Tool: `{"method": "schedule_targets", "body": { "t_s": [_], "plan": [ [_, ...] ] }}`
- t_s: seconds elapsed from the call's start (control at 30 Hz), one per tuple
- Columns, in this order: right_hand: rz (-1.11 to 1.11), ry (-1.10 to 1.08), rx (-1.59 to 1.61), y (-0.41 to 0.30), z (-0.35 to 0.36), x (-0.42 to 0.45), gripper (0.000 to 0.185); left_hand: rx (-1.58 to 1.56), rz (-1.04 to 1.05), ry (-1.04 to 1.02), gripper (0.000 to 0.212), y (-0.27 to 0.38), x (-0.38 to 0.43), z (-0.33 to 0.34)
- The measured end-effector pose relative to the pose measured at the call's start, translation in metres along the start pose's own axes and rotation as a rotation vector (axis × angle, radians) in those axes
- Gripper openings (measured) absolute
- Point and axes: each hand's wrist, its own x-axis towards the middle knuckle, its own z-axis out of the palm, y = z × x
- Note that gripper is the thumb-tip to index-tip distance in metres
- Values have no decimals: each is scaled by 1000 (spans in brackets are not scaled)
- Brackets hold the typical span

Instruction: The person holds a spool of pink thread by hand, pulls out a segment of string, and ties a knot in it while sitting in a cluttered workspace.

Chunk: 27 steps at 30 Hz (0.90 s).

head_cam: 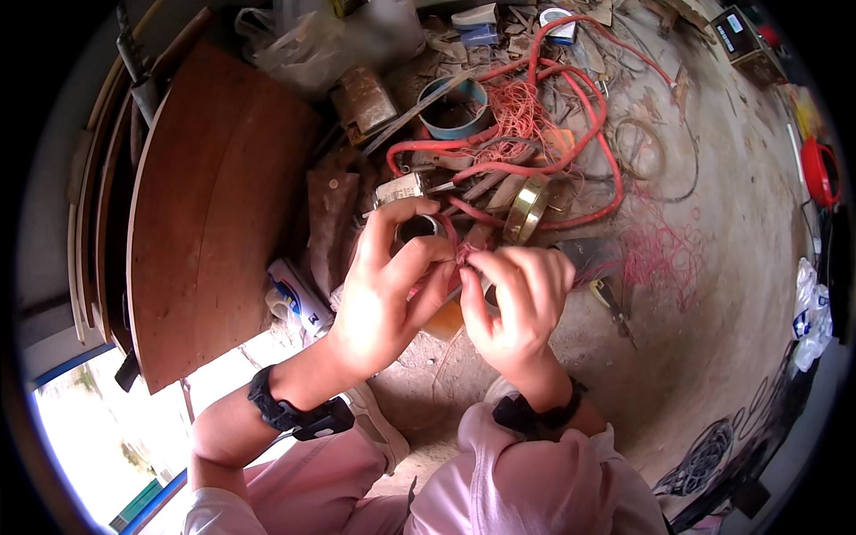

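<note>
In front of my knees, my left hand (388, 287) pinches thin red strands (466, 253) between thumb and fingertips. My right hand (518, 301) grips the same small bunch from the other side, its thumb and forefinger close together. The fingertips of both hands almost meet, and fingers hide part of the bunch. Just beyond them lies a long, looped red cord (592, 144), with a tangle of loose red threads (515, 114) among its loops. A shiny gold-coloured ring (527, 208) stands past my right knuckles. On the floor to the right is a loose heap of pinkish-red threads (659, 247).
Wooden panels (207, 221) lean at the left. Near them lies a white and blue can (299, 297). A blue-rimmed round container (455, 130) sits among scraps. Right of my hands lies a yellow-handled tool (610, 304); farther right are coiled dark cable (699, 461) and a red object (821, 172).
</note>
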Motion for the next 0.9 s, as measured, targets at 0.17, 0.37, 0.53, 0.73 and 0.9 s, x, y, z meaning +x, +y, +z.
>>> {"method": "schedule_targets", "body": {
  "t_s": [0.17, 0.37, 0.53, 0.73, 0.9],
  "plan": [
    [59, 23, 135, 3, 4, 5, 26, -41, -40, -9, 18, 4, -1, 2],
    [27, 12, 63, -2, 1, 6, 26, 8, -23, -8, 18, 3, -2, 3],
    [49, -15, 57, -3, 1, 9, 23, -10, -32, 5, 18, 1, -3, 4],
    [26, -45, 90, 0, -2, 12, 23, 45, -45, -6, 19, 3, -4, 3],
    [-16, -34, 109, 2, -3, 14, 23, 15, -68, -6, 20, 4, -4, 4]
  ]
}}
